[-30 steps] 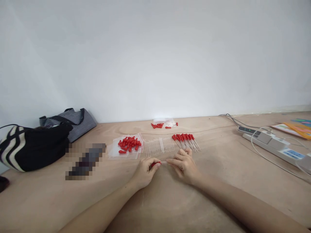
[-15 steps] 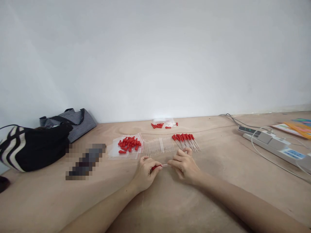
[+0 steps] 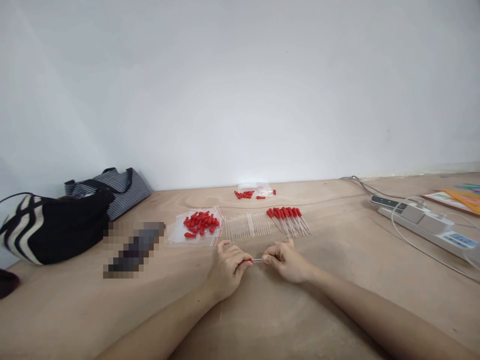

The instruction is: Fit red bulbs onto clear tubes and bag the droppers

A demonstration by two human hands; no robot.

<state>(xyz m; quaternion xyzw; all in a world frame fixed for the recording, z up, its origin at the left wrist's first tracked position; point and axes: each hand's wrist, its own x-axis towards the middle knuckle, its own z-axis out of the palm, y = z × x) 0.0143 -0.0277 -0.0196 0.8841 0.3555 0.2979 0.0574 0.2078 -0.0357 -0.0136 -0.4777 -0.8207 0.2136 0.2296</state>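
My left hand (image 3: 232, 267) pinches a red rubber bulb (image 3: 251, 260), mostly covered by the fingers. From its mouth a clear glass dropper tube (image 3: 258, 260) runs across to my right hand (image 3: 283, 260), whose thumb and fingers close on the other end. Beyond my hands lies a row of loose glass tubes (image 3: 240, 227). To its right are several droppers with red bulbs fitted (image 3: 285, 214), laid side by side. A pile of loose red bulbs (image 3: 200, 222) rests on clear zip bags (image 3: 176, 232) to the left.
More red bulbs (image 3: 244, 194) lie by a plastic bag (image 3: 258, 188) near the wall. At left are a black bag (image 3: 75, 225), a striped bag (image 3: 127, 187) and a blurred-out dark object (image 3: 135, 250). A power strip (image 3: 431, 227) with cables stands at right.
Both hands have come slightly lower. My left fingers now cover more of the red bulb, and my right hand has turned, its thumb now showing along the tube. The view has shifted slightly.
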